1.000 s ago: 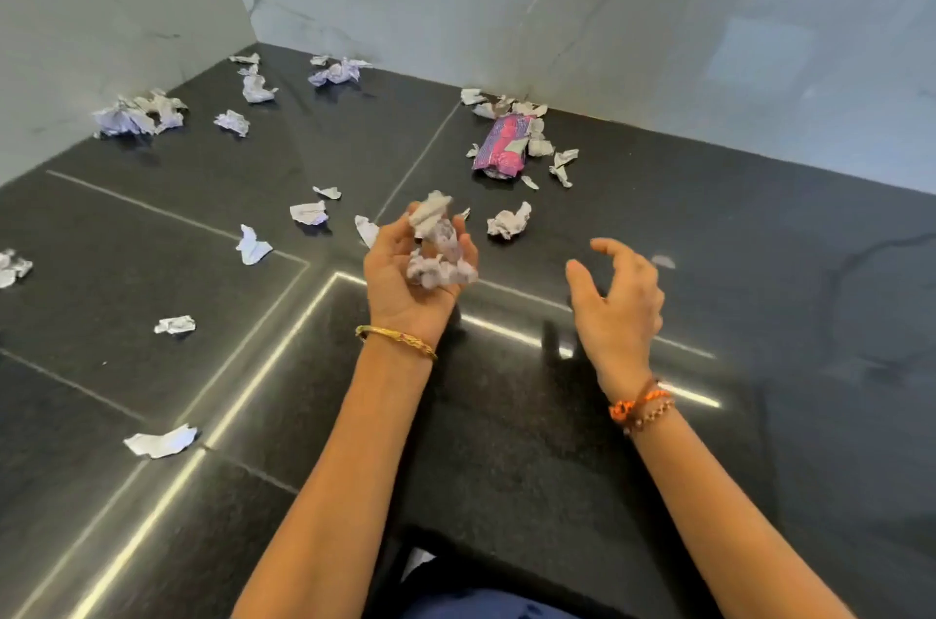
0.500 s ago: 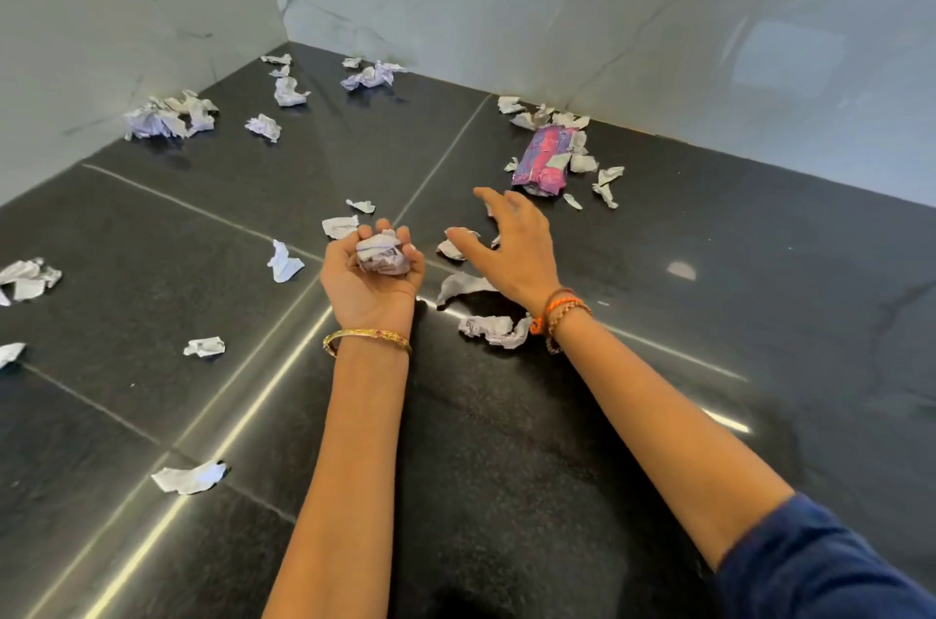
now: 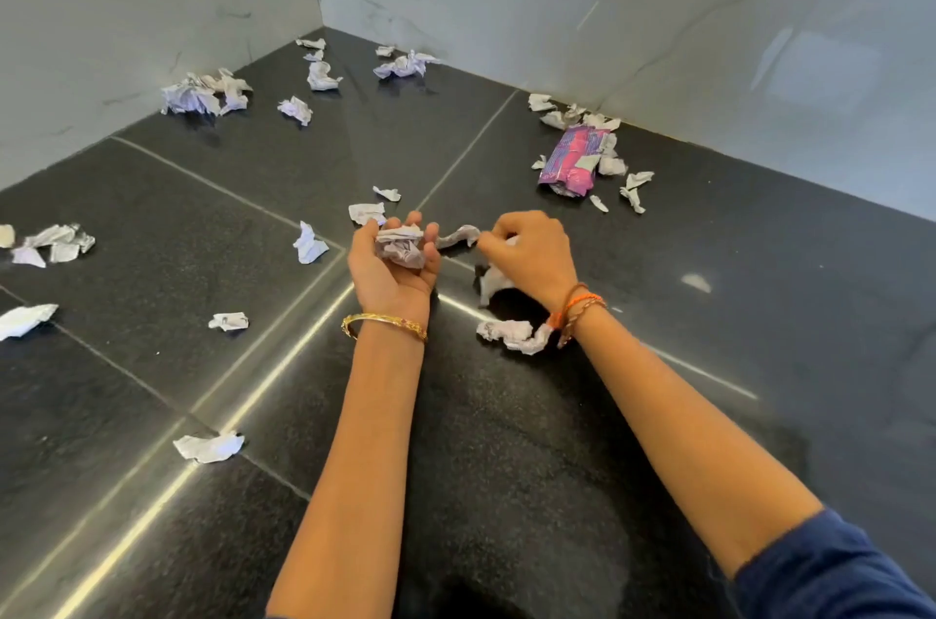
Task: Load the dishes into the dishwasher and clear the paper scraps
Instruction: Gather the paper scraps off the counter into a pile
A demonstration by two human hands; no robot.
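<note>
Clearing has barely begun: the cupped left hand (image 3: 392, 264) grasps a crumpled white paper wad (image 3: 401, 246), the right hand (image 3: 532, 256) pinches a twisted white scrap (image 3: 458, 236), and many scraps litter the black stone counter (image 3: 658, 314)

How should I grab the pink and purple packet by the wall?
Pinch the packet across its narrow width at the near end, coming from above on the side facing you. It lies flat, pointing toward the wall, with paper scraps crowding its far and right sides.
</note>
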